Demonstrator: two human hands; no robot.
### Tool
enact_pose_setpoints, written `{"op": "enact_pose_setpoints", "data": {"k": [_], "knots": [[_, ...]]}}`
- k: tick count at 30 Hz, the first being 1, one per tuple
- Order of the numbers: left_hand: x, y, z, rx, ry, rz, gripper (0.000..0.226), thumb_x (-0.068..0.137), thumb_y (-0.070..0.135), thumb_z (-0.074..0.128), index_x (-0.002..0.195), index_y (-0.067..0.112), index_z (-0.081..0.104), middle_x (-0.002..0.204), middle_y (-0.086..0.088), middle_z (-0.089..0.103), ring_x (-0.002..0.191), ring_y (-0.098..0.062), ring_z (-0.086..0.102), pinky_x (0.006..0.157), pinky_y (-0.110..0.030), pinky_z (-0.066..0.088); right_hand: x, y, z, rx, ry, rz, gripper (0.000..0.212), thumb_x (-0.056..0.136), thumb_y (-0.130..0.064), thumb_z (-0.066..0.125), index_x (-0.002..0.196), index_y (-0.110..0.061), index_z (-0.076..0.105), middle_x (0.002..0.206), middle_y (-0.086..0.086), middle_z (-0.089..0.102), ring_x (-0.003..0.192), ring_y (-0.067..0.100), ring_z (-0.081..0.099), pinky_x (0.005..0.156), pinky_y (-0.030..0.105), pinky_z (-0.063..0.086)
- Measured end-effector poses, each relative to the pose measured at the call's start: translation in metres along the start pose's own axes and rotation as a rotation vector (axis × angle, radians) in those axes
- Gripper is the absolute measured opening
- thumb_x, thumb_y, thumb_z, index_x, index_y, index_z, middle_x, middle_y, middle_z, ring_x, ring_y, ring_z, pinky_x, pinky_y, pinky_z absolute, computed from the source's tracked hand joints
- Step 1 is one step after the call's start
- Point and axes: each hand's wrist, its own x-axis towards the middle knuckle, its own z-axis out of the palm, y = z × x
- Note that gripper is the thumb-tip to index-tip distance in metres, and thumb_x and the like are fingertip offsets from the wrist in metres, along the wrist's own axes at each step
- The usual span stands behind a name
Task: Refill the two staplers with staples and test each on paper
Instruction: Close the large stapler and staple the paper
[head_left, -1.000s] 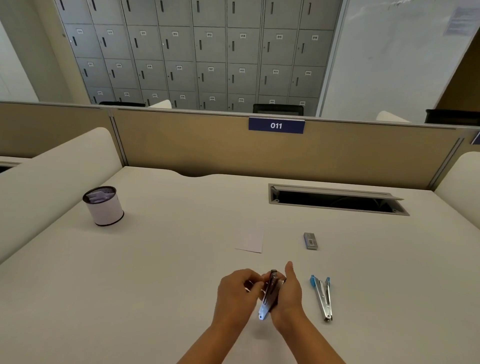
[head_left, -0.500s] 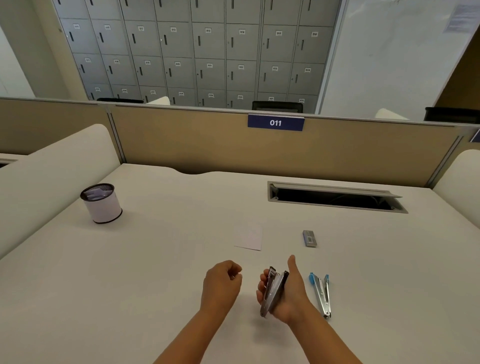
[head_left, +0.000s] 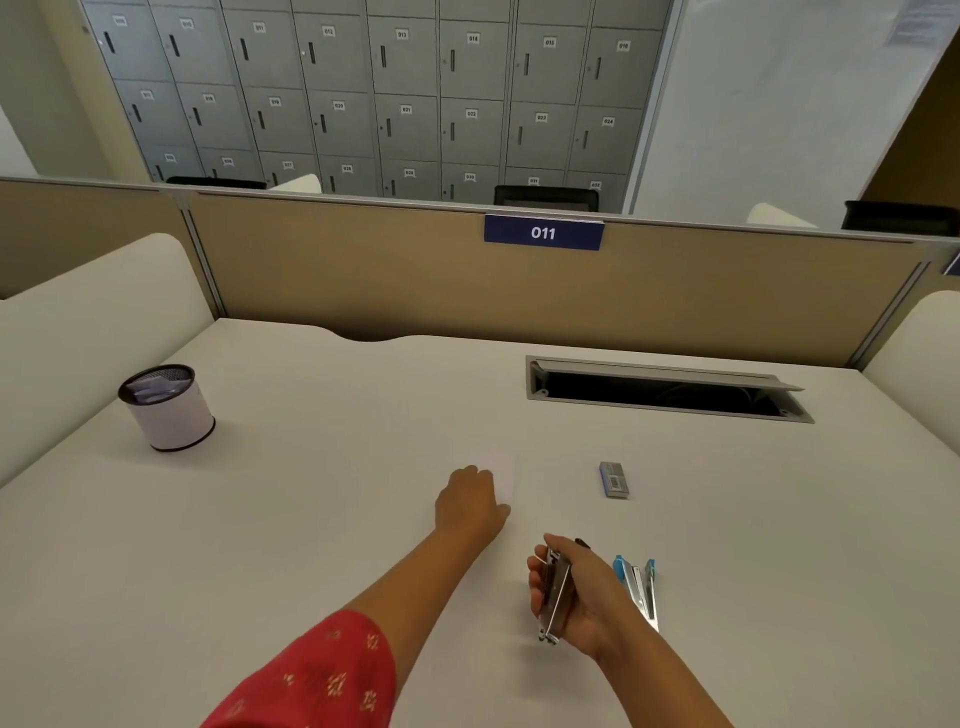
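Cup (head_left: 167, 408) first, far left on the counter (head_left: 311, 519), with some white bits inside that are too small to name. Next comes the left hand (head_left: 470, 506). It reaches out flat over the near edge of the paper (head_left: 506, 475); its fingers look loose, but from behind I cannot tell if they touch or pinch the sheet. The paper is pale like the counter and hard to see.

Then the right hand (head_left: 582, 592), held just above the counter. Its grip is curled tight round the dark stapler (head_left: 555, 597), which looks folded shut. I think this one is filled and ready to try on the paper, but the staples inside are hidden, so that is a guess.

Just right of that hand lies the blue stapler (head_left: 640, 590), with its arms spread apart. It looks like it has not been filled or tried. Farther back sits the staple box (head_left: 614, 479).

So both tests, and likely one refill, seem left to do.
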Motion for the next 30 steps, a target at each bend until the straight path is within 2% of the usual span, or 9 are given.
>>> {"op": "enact_pose_setpoints", "data": {"k": [5, 9, 13, 16, 19, 22, 24, 27, 30], "knots": [[0.022, 0.005, 0.003, 0.109, -0.056, -0.044, 0.041, 0.079, 0.042, 0.062, 0.104, 0.010, 0.060, 0.104, -0.006, 0.064, 0.095, -0.022, 0.061, 0.067, -0.027, 0.043, 0.005, -0.010, -0.005, 0.023, 0.008, -0.015, 0.014, 0.085, -0.019, 0.060, 0.076, -0.008, 0.061, 0.058, 0.007, 0.064, 0.045, 0.015, 0.058, 0.041, 0.020, 0.046], [0.031, 0.010, 0.001, 0.161, -0.059, -0.022, 0.023, 0.082, 0.036, 0.059, 0.083, 0.013, 0.058, 0.080, -0.005, 0.060, 0.085, -0.023, 0.066, 0.061, -0.026, 0.042, 0.009, -0.013, -0.006, 0.024, 0.010, -0.027, 0.012, 0.085, -0.016, 0.061, 0.078, -0.007, 0.063, 0.059, 0.007, 0.065, 0.048, 0.015, 0.057, 0.041, 0.020, 0.046], [0.034, 0.013, 0.003, 0.157, -0.051, -0.004, 0.020, 0.085, 0.029, 0.052, 0.077, 0.012, 0.057, 0.068, -0.003, 0.054, 0.075, -0.022, 0.062, 0.058, -0.025, 0.039, 0.013, -0.014, -0.003, 0.022, 0.008, -0.026, 0.011, 0.085, -0.015, 0.060, 0.077, -0.007, 0.062, 0.058, 0.006, 0.064, 0.049, 0.014, 0.056, 0.040, 0.020, 0.045], [0.035, 0.013, 0.005, 0.144, -0.040, -0.018, 0.019, 0.087, 0.023, 0.050, 0.076, 0.012, 0.060, 0.074, -0.008, 0.061, 0.081, -0.025, 0.066, 0.061, -0.028, 0.044, 0.015, -0.012, -0.001, 0.019, 0.012, -0.023, 0.011, 0.085, -0.014, 0.060, 0.077, -0.006, 0.062, 0.057, 0.006, 0.065, 0.048, 0.014, 0.057, 0.041, 0.020, 0.046], [0.036, 0.014, 0.004, 0.114, -0.022, -0.066, 0.015, 0.086, 0.015, 0.049, 0.073, 0.012, 0.056, 0.078, -0.008, 0.063, 0.084, -0.025, 0.067, 0.061, -0.027, 0.042, 0.014, -0.012, 0.001, 0.014, 0.019, -0.022, 0.011, 0.084, -0.014, 0.061, 0.077, -0.006, 0.063, 0.057, 0.006, 0.065, 0.050, 0.015, 0.057, 0.041, 0.020, 0.047], [0.036, 0.014, 0.002, 0.075, -0.011, -0.106, 0.015, 0.086, 0.015, 0.049, 0.083, 0.009, 0.063, 0.090, -0.008, 0.070, 0.084, -0.024, 0.066, 0.063, -0.026, 0.042, 0.013, -0.012, 0.001, 0.013, 0.027, -0.021, 0.012, 0.084, -0.014, 0.061, 0.077, -0.005, 0.063, 0.056, 0.006, 0.066, 0.050, 0.015, 0.057, 0.040, 0.020, 0.047], [0.035, 0.014, 0.000, 0.041, -0.006, -0.123, 0.015, 0.085, 0.015, 0.048, 0.081, 0.010, 0.062, 0.091, -0.007, 0.070, 0.084, -0.024, 0.066, 0.063, -0.026, 0.042, 0.011, -0.013, 0.000, 0.017, 0.029, -0.019, 0.011, 0.084, -0.014, 0.061, 0.077, -0.006, 0.063, 0.057, 0.006, 0.066, 0.049, 0.014, 0.057, 0.040, 0.020, 0.046], [0.032, 0.013, -0.005, -0.009, 0.030, -0.133, 0.019, 0.087, 0.017, 0.047, 0.074, 0.012, 0.059, 0.082, -0.007, 0.067, 0.080, -0.025, 0.065, 0.061, -0.026, 0.041, 0.012, -0.014, -0.002, 0.019, 0.044, -0.023, 0.011, 0.085, -0.014, 0.061, 0.077, -0.006, 0.063, 0.061, 0.007, 0.065, 0.053, 0.016, 0.057, 0.040, 0.020, 0.046], [0.024, 0.010, -0.010, 0.000, 0.123, -0.060, 0.030, 0.089, 0.019, 0.043, 0.059, 0.015, 0.044, 0.060, 0.001, 0.050, 0.063, -0.020, 0.053, 0.050, -0.022, 0.033, 0.013, -0.015, -0.003, 0.018, 0.053, -0.033, 0.012, 0.084, -0.015, 0.062, 0.077, -0.006, 0.063, 0.060, 0.007, 0.066, 0.055, 0.016, 0.056, 0.039, 0.020, 0.045]]}}
